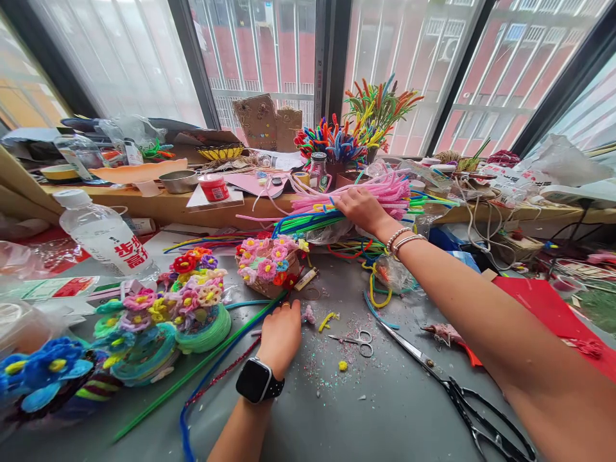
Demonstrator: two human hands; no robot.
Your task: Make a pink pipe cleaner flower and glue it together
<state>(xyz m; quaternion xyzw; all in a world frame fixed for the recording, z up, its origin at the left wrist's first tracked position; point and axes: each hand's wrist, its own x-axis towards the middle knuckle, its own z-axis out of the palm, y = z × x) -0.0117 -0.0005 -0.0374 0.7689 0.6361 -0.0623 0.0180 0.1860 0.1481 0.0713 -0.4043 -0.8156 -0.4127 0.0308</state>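
Observation:
My right hand (363, 208) reaches across to a thick bundle of pink pipe cleaners (385, 189), its fingers curled down onto the stems. Green and blue pipe cleaners (308, 221) lie just under that bundle. My left hand (282, 330), with a black watch at the wrist, rests low on the table with fingers bent; what is under them is hidden. Long green pipe cleaners (192, 375) and a blue one (185, 417) run beside its fingertips. A red tinsel stem (226, 372) leads toward it, and a small lilac piece (308, 314) lies at its right.
Flower-covered pots (202, 327) stand at left, and a pink-flowered one (267, 263) sits ahead. Small scissors (359, 342), large black-handled scissors (447, 378) and scattered glitter lie on the grey table. A water bottle (103, 234) stands at left. Colourful pipe cleaners (332, 144) crowd the ledge.

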